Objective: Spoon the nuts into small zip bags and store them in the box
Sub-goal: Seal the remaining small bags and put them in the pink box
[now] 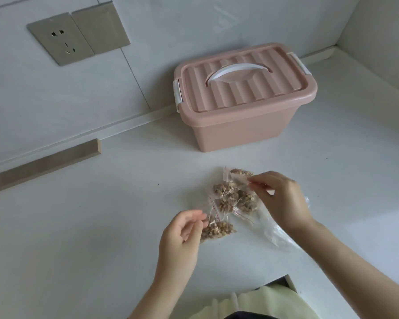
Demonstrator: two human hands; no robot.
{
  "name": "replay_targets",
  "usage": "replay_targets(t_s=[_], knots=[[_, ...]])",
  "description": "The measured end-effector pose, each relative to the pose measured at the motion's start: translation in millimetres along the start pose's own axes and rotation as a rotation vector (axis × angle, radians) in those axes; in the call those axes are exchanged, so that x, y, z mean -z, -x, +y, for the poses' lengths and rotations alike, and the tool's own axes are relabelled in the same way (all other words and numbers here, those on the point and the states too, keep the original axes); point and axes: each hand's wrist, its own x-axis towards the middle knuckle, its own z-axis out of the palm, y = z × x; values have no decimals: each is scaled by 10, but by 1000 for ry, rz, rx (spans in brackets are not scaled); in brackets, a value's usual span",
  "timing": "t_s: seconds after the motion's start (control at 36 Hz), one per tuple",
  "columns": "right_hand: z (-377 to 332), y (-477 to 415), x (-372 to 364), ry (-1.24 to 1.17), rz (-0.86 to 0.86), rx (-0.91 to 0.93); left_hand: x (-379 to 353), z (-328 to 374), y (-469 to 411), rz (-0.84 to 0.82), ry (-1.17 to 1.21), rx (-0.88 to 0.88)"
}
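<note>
bare forearms (355,268) — pale yellow-green top (263,302), dark garment (244,317) beneath

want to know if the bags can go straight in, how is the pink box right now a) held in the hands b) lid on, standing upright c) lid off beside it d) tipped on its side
b, the pink box stands upright on the counter with its ribbed lid seated on top

Pale grey wall (171,31) behind, with a metal socket plate (60,40) and a blank plate (101,28) just beside it. The white surface (78,226) runs into the corner. A wooden strip (42,166) lies along the wall's foot. The light is soft and even.
</note>
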Motion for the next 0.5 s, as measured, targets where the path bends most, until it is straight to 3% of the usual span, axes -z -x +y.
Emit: replay_targets(t_s=[0.08,0.28,0.36,0.5], knots=[[158,-126,-165,25,-64,-42,62,-19,-45,-23,-65,5],[368,-56,-388,91,-414,-43,138,-22,-230,-77,-157,55],[376,-259,-208,53,-331,-63,134,61,-458,-68,-206,46],[500,-1028,292,80,9,-89,-11,390,-1149,-16,-420,-82]])
